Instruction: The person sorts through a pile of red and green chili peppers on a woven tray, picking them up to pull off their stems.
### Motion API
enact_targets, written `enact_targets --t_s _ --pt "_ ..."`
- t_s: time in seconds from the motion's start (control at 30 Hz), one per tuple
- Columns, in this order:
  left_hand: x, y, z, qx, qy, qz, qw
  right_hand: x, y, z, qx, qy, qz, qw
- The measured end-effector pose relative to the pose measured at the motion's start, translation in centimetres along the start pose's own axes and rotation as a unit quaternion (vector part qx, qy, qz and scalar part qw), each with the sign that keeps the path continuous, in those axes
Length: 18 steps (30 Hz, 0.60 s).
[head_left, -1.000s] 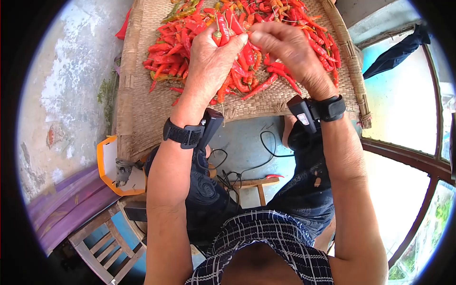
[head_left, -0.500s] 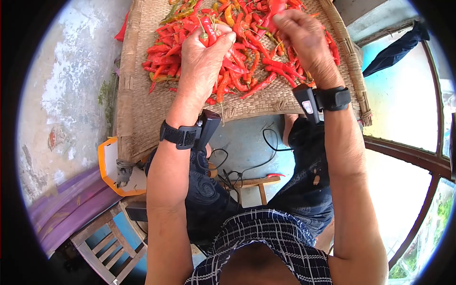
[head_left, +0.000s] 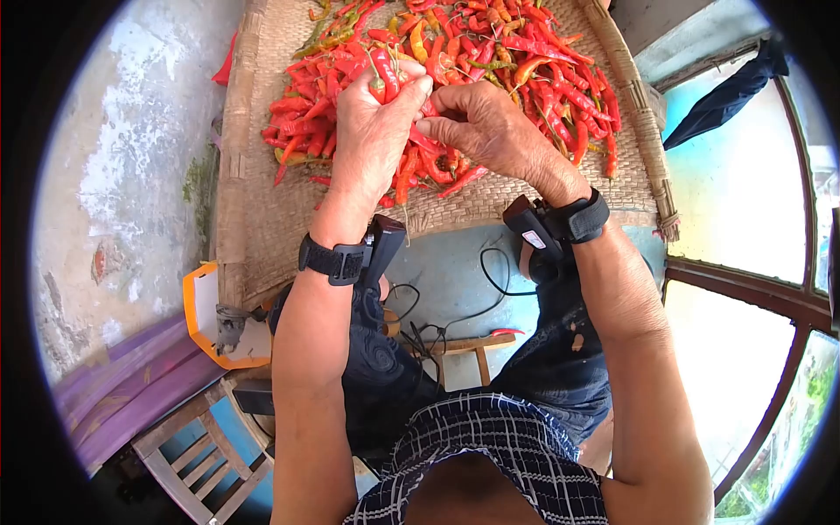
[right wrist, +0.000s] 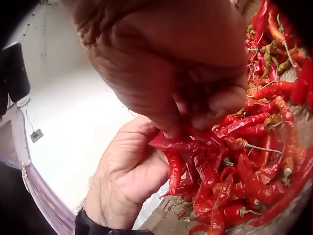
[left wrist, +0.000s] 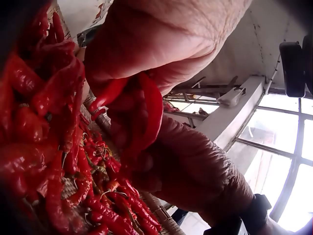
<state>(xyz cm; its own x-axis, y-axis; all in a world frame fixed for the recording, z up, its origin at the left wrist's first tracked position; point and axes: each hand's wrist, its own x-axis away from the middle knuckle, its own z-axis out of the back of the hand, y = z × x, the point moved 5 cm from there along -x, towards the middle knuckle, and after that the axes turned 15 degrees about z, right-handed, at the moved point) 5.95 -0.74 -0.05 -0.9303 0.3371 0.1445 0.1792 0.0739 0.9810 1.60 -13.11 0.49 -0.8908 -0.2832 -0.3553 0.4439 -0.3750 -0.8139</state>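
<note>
My left hand (head_left: pixel 372 131) grips a small bunch of red chili peppers (head_left: pixel 388 77), their stems sticking up past the fingers. Right beside it, my right hand (head_left: pixel 494 131) pinches a red chili (right wrist: pixel 178 143) between thumb and fingers, at the left hand's fingertips. In the left wrist view, a curved red chili (left wrist: pixel 153 112) shows between the two hands. Below both lies a heap of chilies (head_left: pixel 560 105), mostly red with some orange and green ones, on a woven tray (head_left: pixel 262 210). The palms partly hide the held peppers.
The tray's raised rim (head_left: pixel 634 79) runs along its sides. A worn wall (head_left: pixel 131 157) stands at left and a framed window (head_left: pixel 744 184) at right. Below the tray are black cables (head_left: pixel 459 315), a wooden stool (head_left: pixel 464 343) and an orange-edged box (head_left: pixel 206 306).
Half a second ago my right hand was over the right of the heap with a red chili; now it is back against the left hand. The left hand stays nearly in place, gripping its bunch.
</note>
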Motion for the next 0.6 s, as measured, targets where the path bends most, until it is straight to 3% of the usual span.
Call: enact_targets --t_s 0.1,0.17,0.2,0.3,0.33,0.37,0.4,0.43,0.47,0.57,0.6 --pt "0.2 0.3 -0.5 0.035 -0.004 0.010 0.999 0.0 -0.3 0.6 0.047 0.011 -0.001 0.999" --pt "0.0 0.1 -0.3 0.034 -0.017 0.015 0.999 -0.1 -0.1 1.8 0.126 0.053 0.055 0.989" --pt "0.0 -0.1 -0.3 0.033 -0.030 0.020 0.999 0.0 0.2 2.3 0.074 0.043 -0.005 0.996" --pt "0.1 -0.2 0.0 0.017 -0.025 0.042 0.999 -0.1 1.2 4.7 0.134 0.086 0.022 0.987" --pt "0.1 -0.1 0.1 0.018 -0.024 0.041 0.999 0.3 1.6 5.5 0.066 0.088 -0.100 0.989" --pt "0.1 0.0 0.2 0.018 -0.025 0.038 0.999 0.4 2.4 6.0 0.066 0.087 -0.100 0.989" --pt "0.1 0.1 0.3 0.018 -0.025 0.035 0.999 0.2 2.7 7.0 -0.091 0.220 -0.078 0.968" --pt "0.2 0.1 0.3 0.018 -0.024 0.035 0.999 0.3 3.2 7.6 -0.245 0.344 -0.054 0.905" --pt "0.2 0.3 0.2 0.023 -0.020 0.025 0.999 1.1 3.8 8.1 -0.248 0.418 -0.087 0.869" --pt "0.2 0.5 -0.2 0.024 -0.002 0.019 1.000 1.5 4.2 7.4 -0.232 0.419 -0.089 0.873" --pt "0.2 0.5 -0.1 0.021 0.011 0.022 0.999 1.5 3.4 6.4 -0.192 0.376 -0.093 0.902"
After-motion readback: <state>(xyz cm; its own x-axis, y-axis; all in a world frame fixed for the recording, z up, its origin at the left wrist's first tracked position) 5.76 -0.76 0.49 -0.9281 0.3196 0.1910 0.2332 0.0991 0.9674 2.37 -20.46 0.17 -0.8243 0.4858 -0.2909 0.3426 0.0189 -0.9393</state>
